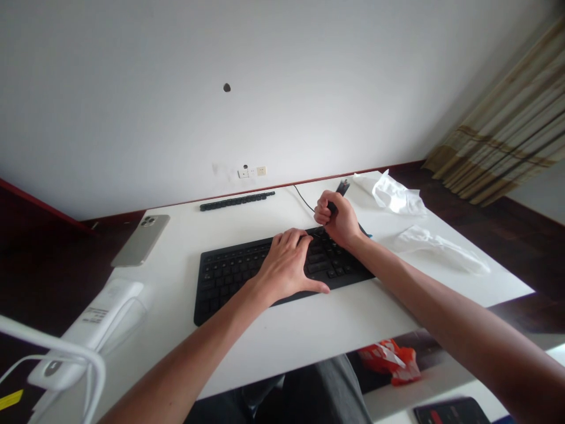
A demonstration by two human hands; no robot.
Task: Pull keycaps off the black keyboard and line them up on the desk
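A black keyboard [238, 274] lies at a slant across the white table. My left hand [286, 262] rests on its middle, fingers spread toward the back edge and thumb stretched out near the front edge. Closed in a fist, my right hand [338, 218] is over the keyboard's right part. It grips a dark, narrow tool [343, 187] whose upper end sticks out above the fist; the lower end is hidden, and its exact kind cannot be made out. Behind the keyboard, small black keycaps [236, 201] stand in a row.
A phone [143, 238] lies at the table's [176, 347] left edge, near a white power strip [95, 330] with cables. Crumpled white plastic [395, 194] and a clear bag [441, 250] are on the right. Below are an orange packet [391, 360] and a dark phone [450, 412].
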